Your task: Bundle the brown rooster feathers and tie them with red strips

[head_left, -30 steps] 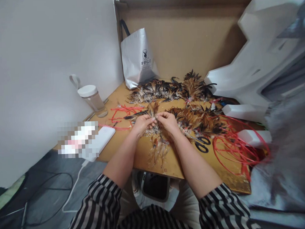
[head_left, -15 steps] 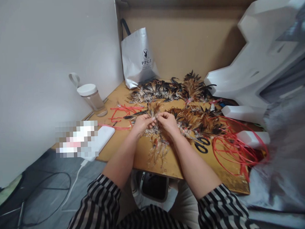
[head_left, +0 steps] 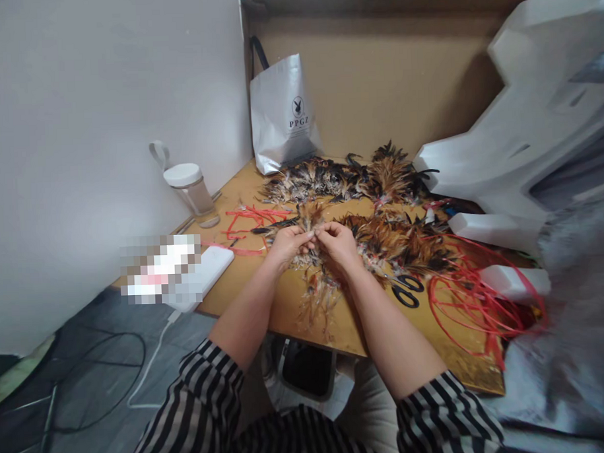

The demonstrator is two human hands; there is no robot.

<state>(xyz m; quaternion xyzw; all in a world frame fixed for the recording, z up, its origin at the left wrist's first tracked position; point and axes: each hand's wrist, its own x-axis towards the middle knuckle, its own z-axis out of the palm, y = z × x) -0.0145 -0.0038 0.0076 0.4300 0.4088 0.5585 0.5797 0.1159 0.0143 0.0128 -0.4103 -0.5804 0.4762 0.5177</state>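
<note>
My left hand (head_left: 291, 245) pinches the lower end of a small bunch of brown feathers (head_left: 310, 215), which points away from me. My right hand (head_left: 338, 244) is closed at the same spot, its thumb and finger pressed against the quill end; the fingertips of both hands nearly meet. Beside my right hand lies a long heap of brown and black feathers (head_left: 411, 242). Loose fluffy feathers (head_left: 317, 298) are scattered on the table beneath my wrists. Black-handled scissors (head_left: 407, 291) rest to the right of my right forearm, their blades partly hidden.
A second feather row (head_left: 320, 178) lies farther back, before a silver bag (head_left: 284, 121). Red strips (head_left: 257, 216) lie at left, and a tangle of red strapping (head_left: 473, 300) at right. A lidded jar (head_left: 194, 194) and a white power bank (head_left: 204, 276) stand left; white foam (head_left: 477, 141) leans right.
The whole view has shifted slightly, so things appear a little farther right. Both hands stay together at the feather bunch, with barely any finger movement.
</note>
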